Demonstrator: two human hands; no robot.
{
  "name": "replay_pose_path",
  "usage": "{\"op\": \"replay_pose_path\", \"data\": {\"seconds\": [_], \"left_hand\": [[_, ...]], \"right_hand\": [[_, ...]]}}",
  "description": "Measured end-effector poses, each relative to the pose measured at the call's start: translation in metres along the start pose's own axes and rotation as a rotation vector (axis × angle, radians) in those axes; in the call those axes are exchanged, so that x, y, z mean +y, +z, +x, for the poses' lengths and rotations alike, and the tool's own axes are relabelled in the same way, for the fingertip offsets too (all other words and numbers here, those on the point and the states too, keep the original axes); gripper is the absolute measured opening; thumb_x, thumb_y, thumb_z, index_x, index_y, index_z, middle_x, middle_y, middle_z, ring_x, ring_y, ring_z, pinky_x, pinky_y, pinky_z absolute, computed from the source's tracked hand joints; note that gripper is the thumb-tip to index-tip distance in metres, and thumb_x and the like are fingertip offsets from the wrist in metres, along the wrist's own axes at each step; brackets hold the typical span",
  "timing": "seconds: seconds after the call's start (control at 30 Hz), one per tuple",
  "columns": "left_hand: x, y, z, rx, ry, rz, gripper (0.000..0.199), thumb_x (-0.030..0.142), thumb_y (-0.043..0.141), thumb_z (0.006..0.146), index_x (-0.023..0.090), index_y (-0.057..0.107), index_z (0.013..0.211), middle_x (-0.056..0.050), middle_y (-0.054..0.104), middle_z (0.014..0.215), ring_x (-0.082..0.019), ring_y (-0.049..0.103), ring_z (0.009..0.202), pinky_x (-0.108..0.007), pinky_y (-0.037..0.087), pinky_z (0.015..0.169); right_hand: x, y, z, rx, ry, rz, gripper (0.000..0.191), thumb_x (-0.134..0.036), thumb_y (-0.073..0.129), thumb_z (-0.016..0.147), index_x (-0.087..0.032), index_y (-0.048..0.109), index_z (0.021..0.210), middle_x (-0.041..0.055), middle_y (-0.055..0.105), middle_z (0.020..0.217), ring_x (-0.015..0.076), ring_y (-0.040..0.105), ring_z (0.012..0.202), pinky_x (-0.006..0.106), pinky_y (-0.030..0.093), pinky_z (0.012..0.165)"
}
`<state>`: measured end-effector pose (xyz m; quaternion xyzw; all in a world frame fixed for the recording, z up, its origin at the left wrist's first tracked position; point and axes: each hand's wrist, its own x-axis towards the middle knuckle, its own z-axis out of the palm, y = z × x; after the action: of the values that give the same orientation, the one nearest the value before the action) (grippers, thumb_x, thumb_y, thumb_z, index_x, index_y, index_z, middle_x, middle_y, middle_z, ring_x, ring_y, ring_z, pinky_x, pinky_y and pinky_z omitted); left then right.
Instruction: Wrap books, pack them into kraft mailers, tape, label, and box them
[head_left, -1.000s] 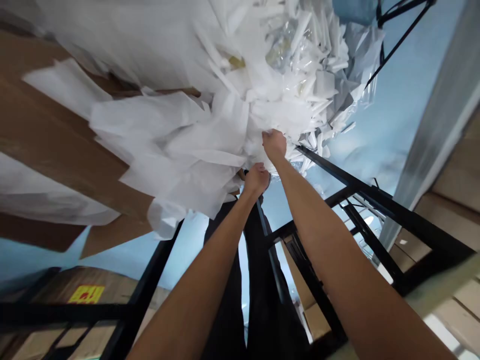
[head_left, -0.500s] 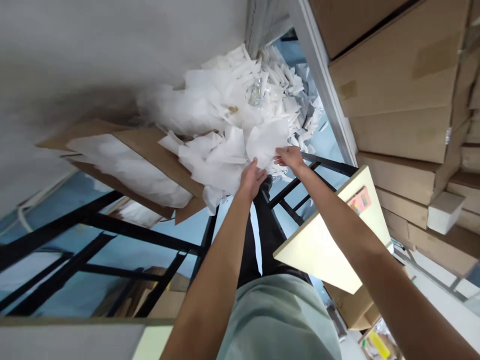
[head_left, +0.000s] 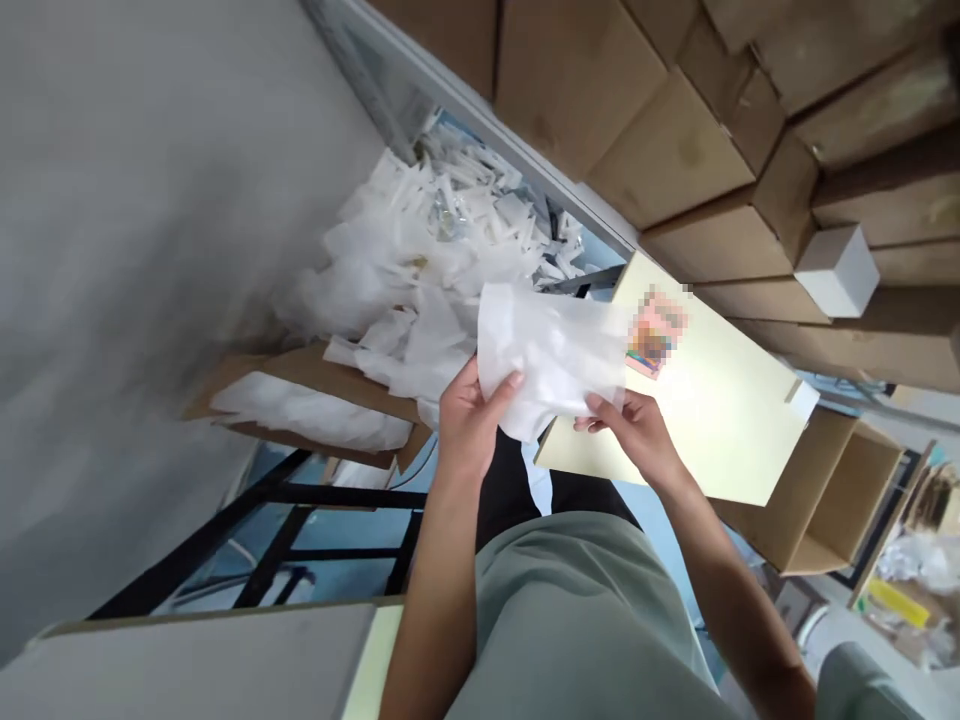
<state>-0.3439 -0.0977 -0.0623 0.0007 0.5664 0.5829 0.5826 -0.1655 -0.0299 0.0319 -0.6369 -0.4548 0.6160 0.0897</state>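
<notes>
A thin, translucent white foam sheet or pouch (head_left: 559, 345) is stretched between my two hands in front of my body. My left hand (head_left: 471, 415) grips its left edge, thumb on top. At its lower right corner, my right hand (head_left: 630, 425) pinches it between thumb and fingers. Behind it lies a large heap of similar white sheets and scraps (head_left: 420, 230). An open cardboard box (head_left: 307, 365) holding more white material sits to the left of my hands.
A pale yellow tabletop (head_left: 720, 400) with a pink printed card (head_left: 660, 330) stands at right. Stacked cardboard boxes (head_left: 675, 150) line the right side, a small white box (head_left: 838, 270) among them. Black metal frame bars (head_left: 337, 495) run at lower left, below a grey wall (head_left: 150, 250).
My hands have come back from the heap toward my body, bringing one white sheet with them. My view has turned to the right, showing more of the tabletop and boxes.
</notes>
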Motion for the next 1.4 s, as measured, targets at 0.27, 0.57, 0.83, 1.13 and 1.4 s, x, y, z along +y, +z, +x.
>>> {"op": "replay_pose_path", "data": {"seconds": [0.27,0.57,0.83,1.13,1.4], "left_hand": [[-0.035,0.091,-0.041,-0.123,0.065,0.522,0.035,0.052,0.085,0.088,0.022,0.081,0.105,-0.004,0.082,0.096,-0.024,0.077,0.093,-0.030,0.063,0.077],[-0.174,0.227,-0.077,-0.293,0.194,0.979,0.022,0.045,0.074,0.096,0.023,0.073,0.097,0.002,0.069,0.075,-0.016,0.059,0.066,-0.027,0.046,0.063],[-0.271,0.306,-0.102,-0.306,0.564,1.270,0.036,0.037,0.077,0.098,0.023,0.072,0.130,-0.009,0.074,0.122,-0.018,0.064,0.074,-0.035,0.056,0.078],[-0.325,0.350,-0.130,-0.883,0.668,1.534,0.028,0.025,0.092,0.086,0.024,0.081,0.112,-0.015,0.071,0.135,-0.039,0.060,0.133,-0.056,0.056,0.111],[-0.306,0.344,-0.129,-0.627,0.457,1.089,0.012,0.035,0.073,0.102,0.025,0.078,0.099,-0.006,0.080,0.117,-0.024,0.075,0.115,-0.043,0.063,0.102]], "right_hand": [[0.077,-0.099,-0.052,0.330,0.019,0.097,0.052,-0.073,0.073,0.093,-0.025,0.069,0.074,0.0001,0.068,0.065,0.0177,0.065,0.058,0.032,0.057,0.059],[0.219,-0.247,-0.078,0.657,0.071,0.077,0.048,-0.068,0.067,0.096,-0.023,0.070,0.079,-0.0005,0.062,0.074,0.0169,0.056,0.069,0.030,0.049,0.065],[0.296,-0.344,-0.069,0.774,0.124,0.009,0.043,-0.062,0.067,0.096,-0.024,0.067,0.076,-0.0037,0.052,0.066,0.0146,0.044,0.062,0.029,0.039,0.062],[0.318,-0.375,-0.061,0.660,0.081,0.055,0.039,-0.055,0.056,0.104,-0.022,0.073,0.089,0.0027,0.073,0.076,0.0166,0.060,0.066,0.030,0.046,0.066],[0.319,-0.379,-0.061,0.610,0.081,0.025,0.032,-0.049,0.059,0.102,-0.022,0.073,0.092,0.0047,0.077,0.080,0.0183,0.067,0.069,0.032,0.051,0.071]]}}
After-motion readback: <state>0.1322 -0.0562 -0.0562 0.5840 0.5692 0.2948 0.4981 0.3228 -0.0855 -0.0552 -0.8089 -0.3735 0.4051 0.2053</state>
